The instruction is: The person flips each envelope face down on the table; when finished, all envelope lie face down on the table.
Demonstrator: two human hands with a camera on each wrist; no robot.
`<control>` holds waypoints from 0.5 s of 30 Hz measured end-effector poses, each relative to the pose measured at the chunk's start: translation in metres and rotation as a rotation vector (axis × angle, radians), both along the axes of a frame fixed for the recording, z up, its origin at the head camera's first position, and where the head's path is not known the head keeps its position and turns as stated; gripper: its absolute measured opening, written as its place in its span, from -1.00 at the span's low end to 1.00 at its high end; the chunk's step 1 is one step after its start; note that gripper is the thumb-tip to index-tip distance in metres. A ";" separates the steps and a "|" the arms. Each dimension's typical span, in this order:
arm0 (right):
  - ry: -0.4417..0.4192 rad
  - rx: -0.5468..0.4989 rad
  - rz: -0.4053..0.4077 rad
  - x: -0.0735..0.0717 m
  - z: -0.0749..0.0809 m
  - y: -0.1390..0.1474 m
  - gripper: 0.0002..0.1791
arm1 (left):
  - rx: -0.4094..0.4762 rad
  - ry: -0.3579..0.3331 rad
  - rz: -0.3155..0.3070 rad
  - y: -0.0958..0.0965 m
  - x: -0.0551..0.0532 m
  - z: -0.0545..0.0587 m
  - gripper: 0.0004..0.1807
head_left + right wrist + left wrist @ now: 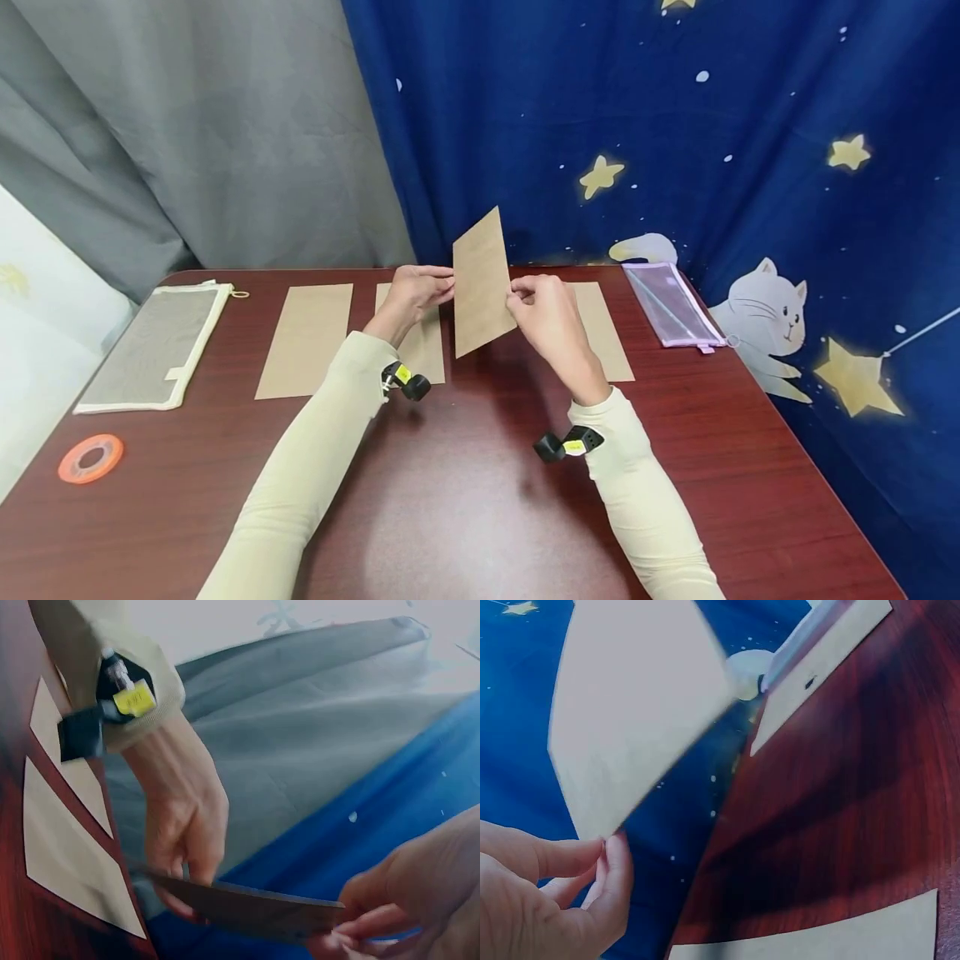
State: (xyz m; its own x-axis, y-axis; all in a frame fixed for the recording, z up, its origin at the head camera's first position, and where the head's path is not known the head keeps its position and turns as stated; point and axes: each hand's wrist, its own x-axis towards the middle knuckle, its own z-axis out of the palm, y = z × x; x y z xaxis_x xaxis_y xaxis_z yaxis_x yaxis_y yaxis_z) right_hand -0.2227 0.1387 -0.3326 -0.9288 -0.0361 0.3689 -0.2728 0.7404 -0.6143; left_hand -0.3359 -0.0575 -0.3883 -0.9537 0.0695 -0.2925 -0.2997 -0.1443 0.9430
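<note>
Brown rectangular paper sheet (482,287), 1 pc., long axis approx. upright, betw. grips: L hand (411,296) pinches L long edge, R hand (547,317) R.

L hand (414,293) & R hand (546,312) both raised, each in a pinch grip (arms (300,467) stretched fwd).

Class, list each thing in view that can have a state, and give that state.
Held brown sheet: raised off the table, roughly upright
Left hand: pinching the sheet's edge
Right hand: pinching its opposite edge
Other three brown sheets: lying flat, apart
Cream-edged mesh pouch: flat, zip unclear
Purple pouch: flat, zip unclear
Orange roll: lying flat
Curtains: hanging
Wrist cameras: strapped on
</note>
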 end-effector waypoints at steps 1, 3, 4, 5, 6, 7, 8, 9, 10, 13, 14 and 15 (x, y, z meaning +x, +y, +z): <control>-0.019 -0.020 0.019 -0.001 0.000 0.003 -0.75 | 0.006 0.007 0.002 -0.002 0.001 0.001 -0.59; -0.062 -0.059 0.054 -0.004 0.000 0.009 -0.66 | 0.013 0.015 0.007 -0.006 0.002 0.004 -0.56; -0.085 -0.084 0.067 -0.006 -0.001 0.011 -0.62 | 0.017 0.020 0.007 -0.008 0.002 0.006 -0.56; -0.106 -0.118 0.076 -0.008 -0.002 0.013 -0.59 | 0.021 0.020 0.002 -0.010 0.002 0.009 -0.55; -0.123 -0.155 0.083 -0.011 -0.003 0.015 -0.57 | 0.020 0.022 0.003 -0.012 0.002 0.011 -0.55; -0.140 -0.201 0.089 -0.014 -0.005 0.017 -0.56 | 0.016 0.024 0.003 -0.014 0.003 0.014 -0.56; -0.156 -0.252 0.095 -0.017 -0.007 0.018 -0.56 | 0.008 0.028 0.001 -0.016 0.003 0.016 -0.56; -0.171 -0.308 0.102 -0.021 -0.010 0.020 -0.57 | 0.009 0.032 0.002 -0.017 0.004 0.019 -0.56; -0.186 -0.366 0.108 -0.024 -0.012 0.020 -0.58 | 0.005 0.037 0.004 -0.018 0.005 0.021 -0.57; -0.245 -0.534 0.114 -0.035 -0.021 0.023 -0.59 | -0.017 0.057 0.011 -0.019 0.008 0.024 -0.58; -0.265 -0.582 0.109 -0.039 -0.025 0.024 -0.60 | -0.025 0.065 0.009 -0.019 0.009 0.025 -0.59; -0.281 -0.621 0.104 -0.043 -0.028 0.025 -0.60 | -0.024 0.068 0.009 -0.019 0.010 0.025 -0.59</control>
